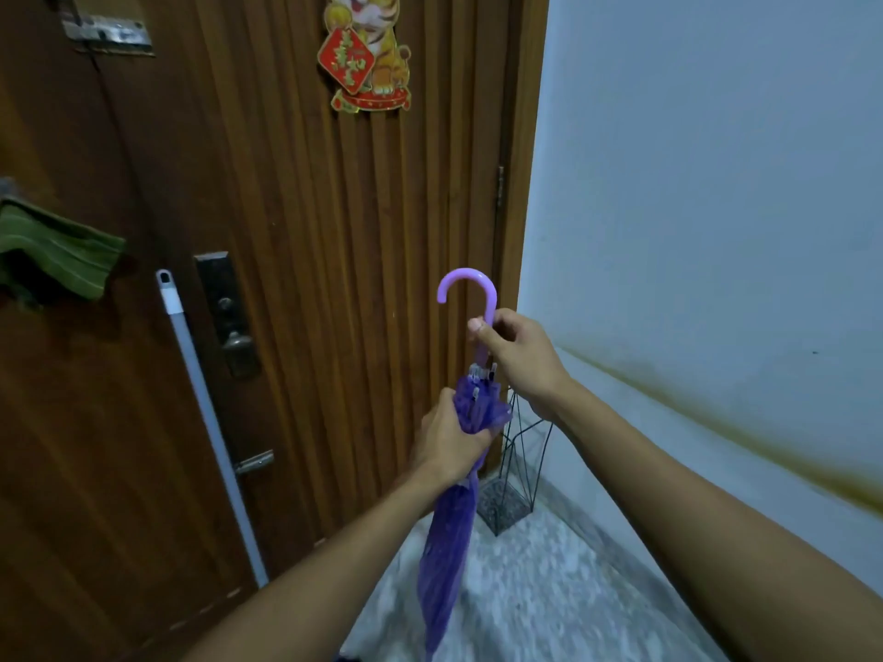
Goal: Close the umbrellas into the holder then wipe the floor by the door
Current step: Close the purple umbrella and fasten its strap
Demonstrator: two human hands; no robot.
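Closing step; my right hand (513, 355) pinches the umbrella (454, 508) handle, left hand (451, 434) clenches the folded canopy; holder (513, 475) at 4 o'clock, just beside; next lift tip in.

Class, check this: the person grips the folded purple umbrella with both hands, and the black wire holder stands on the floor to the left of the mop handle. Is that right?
One detail is wrong. The head view shows the black wire holder to the right of the grey mop handle, in the corner by the white wall. The left hand and right hand do grip the folded purple umbrella.
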